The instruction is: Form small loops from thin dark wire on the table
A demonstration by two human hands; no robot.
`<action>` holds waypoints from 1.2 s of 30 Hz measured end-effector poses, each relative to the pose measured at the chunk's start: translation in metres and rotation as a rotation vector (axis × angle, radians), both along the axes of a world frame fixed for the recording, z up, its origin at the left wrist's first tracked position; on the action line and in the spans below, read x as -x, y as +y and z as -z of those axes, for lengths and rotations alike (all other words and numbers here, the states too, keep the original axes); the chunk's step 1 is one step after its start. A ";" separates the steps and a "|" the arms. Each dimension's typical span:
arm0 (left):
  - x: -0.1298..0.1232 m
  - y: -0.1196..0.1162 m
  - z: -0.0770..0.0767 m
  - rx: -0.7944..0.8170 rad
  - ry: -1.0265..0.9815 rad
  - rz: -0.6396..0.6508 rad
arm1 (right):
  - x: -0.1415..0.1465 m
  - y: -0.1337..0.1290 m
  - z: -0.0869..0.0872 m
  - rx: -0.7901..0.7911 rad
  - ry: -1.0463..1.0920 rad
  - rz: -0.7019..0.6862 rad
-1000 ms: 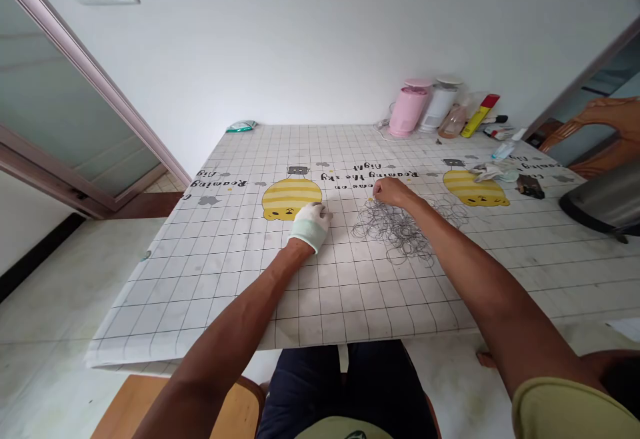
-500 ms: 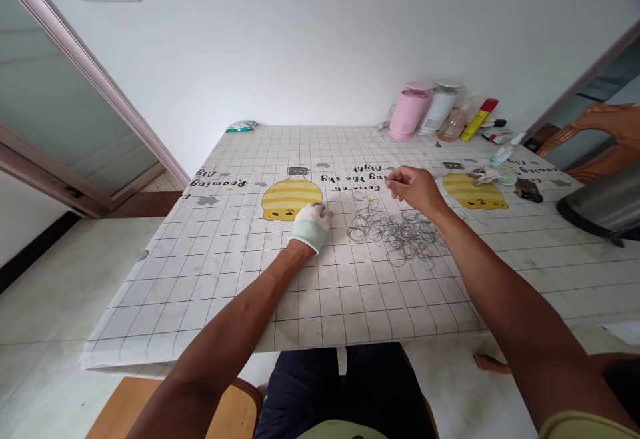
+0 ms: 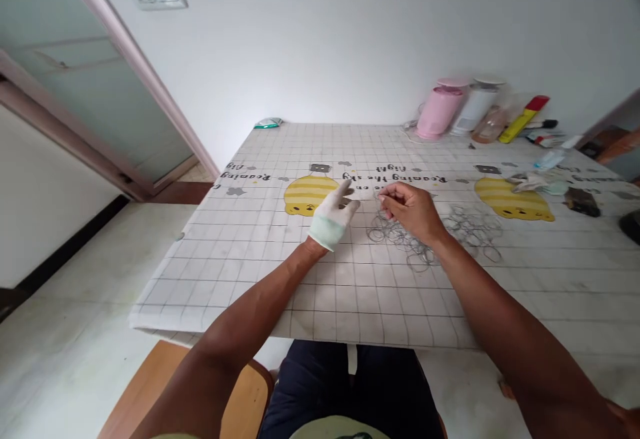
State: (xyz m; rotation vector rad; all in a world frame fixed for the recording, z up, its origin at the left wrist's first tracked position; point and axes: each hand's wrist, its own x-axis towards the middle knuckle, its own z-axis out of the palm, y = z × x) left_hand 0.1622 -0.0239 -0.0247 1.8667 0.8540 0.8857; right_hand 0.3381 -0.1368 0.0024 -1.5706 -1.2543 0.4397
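Note:
My left hand [image 3: 335, 218] wears a white glove with a pale green cuff. Its fingers are stretched and apart, held just over the table left of the loops, with nothing visible in them. Bare, my right hand [image 3: 411, 211] has thumb and fingers pinched together, pointing toward the glove. Whatever sits in that pinch is too fine to make out. Under and around the right hand spreads a loose tangle of thin grey loops [image 3: 473, 231], partly hidden by the hand and wrist.
A checked tablecloth [image 3: 240, 272] with yellow bear prints covers the table. At the back right stand a pink cylinder [image 3: 440, 112], a white cylinder [image 3: 477, 109] and a yellow-red can [image 3: 523, 120]. Another glove [image 3: 543, 180] and a dark block [image 3: 581, 202] lie to the right. A green packet [image 3: 269, 122] lies far back.
The view has swung left. My left hand has lifted and its fingers have spread from a curled pose. My right hand has come closer to the glove, lower over the loops.

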 end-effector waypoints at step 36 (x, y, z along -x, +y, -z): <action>0.013 0.009 -0.015 0.518 -0.217 0.054 | 0.014 -0.007 0.021 -0.094 0.319 -0.048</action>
